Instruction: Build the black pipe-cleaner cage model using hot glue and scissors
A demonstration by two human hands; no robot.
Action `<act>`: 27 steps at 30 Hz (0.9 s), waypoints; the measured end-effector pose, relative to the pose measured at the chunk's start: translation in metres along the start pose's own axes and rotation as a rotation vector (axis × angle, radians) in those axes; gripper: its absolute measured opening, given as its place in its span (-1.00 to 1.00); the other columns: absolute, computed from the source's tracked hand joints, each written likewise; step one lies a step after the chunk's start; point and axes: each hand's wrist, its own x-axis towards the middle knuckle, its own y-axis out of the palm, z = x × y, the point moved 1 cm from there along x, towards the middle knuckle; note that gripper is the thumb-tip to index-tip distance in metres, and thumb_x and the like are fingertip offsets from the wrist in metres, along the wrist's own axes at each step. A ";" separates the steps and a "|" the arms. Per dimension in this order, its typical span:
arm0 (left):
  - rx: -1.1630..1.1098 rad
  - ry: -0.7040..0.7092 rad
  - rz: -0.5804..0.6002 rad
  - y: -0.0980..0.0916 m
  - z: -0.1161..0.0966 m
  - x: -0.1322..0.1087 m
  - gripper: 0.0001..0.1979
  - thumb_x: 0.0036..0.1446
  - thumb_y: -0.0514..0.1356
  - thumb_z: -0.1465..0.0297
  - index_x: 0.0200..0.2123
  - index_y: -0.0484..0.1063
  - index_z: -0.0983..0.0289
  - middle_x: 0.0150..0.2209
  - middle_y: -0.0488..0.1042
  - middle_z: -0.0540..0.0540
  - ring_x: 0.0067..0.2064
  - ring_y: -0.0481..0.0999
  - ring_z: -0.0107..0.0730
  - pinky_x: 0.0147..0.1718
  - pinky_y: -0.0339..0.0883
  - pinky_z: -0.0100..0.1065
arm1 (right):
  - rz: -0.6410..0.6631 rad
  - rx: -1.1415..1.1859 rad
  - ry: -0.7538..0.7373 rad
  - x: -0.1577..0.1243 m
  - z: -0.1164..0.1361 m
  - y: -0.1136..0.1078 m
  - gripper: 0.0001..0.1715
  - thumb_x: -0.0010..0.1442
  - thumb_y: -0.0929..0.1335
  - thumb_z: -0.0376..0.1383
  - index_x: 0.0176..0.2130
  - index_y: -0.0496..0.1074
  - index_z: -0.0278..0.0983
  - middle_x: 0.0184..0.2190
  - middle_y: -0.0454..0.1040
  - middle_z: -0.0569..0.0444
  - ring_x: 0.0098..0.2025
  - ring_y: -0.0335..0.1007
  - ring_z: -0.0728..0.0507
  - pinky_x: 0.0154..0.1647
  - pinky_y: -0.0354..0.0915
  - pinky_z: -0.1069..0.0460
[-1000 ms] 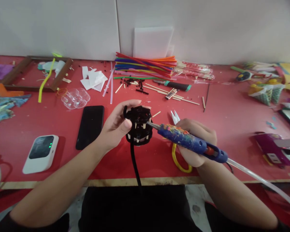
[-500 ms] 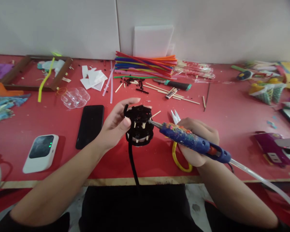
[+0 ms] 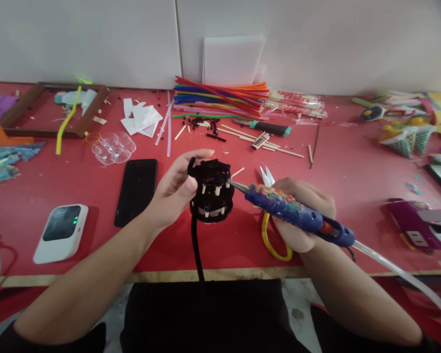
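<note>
My left hand (image 3: 174, 190) grips a small black basket-like piece (image 3: 211, 191) woven of black pipe cleaner around short wooden sticks, just above the red table (image 3: 353, 166). A loose black pipe cleaner tail (image 3: 196, 245) hangs from it toward my lap. My right hand (image 3: 303, 211) is closed around a blue hot glue gun (image 3: 297, 218) smeared with coloured glue. Its metal nozzle tip touches the right side of the woven piece. A clear glue stick (image 3: 400, 277) sticks out of the gun's rear.
A black phone (image 3: 136, 191) and a white device with a green light (image 3: 61, 233) lie at the left. Yellow-handled scissors (image 3: 270, 235) lie under my right hand. Coloured straws (image 3: 220, 98), wooden sticks, paper scraps, a clear plastic tray (image 3: 113, 148) and a purple tool (image 3: 419, 228) lie around.
The glue gun has shifted slightly right and its nozzle sits a little higher on the woven piece. The dangling tail has swung a little left. Both hands keep their grips.
</note>
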 end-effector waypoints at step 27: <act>-0.009 -0.029 -0.023 0.002 -0.002 0.000 -0.52 0.30 0.32 0.01 0.17 0.53 0.10 0.00 0.62 0.12 -0.10 0.71 -0.30 -0.14 0.67 -0.35 | -0.006 -0.008 -0.014 0.004 0.003 -0.001 -0.92 0.12 0.42 -0.30 -0.39 0.42 -0.16 -0.53 0.38 0.12 -0.57 0.34 -0.08 -0.59 0.26 -0.03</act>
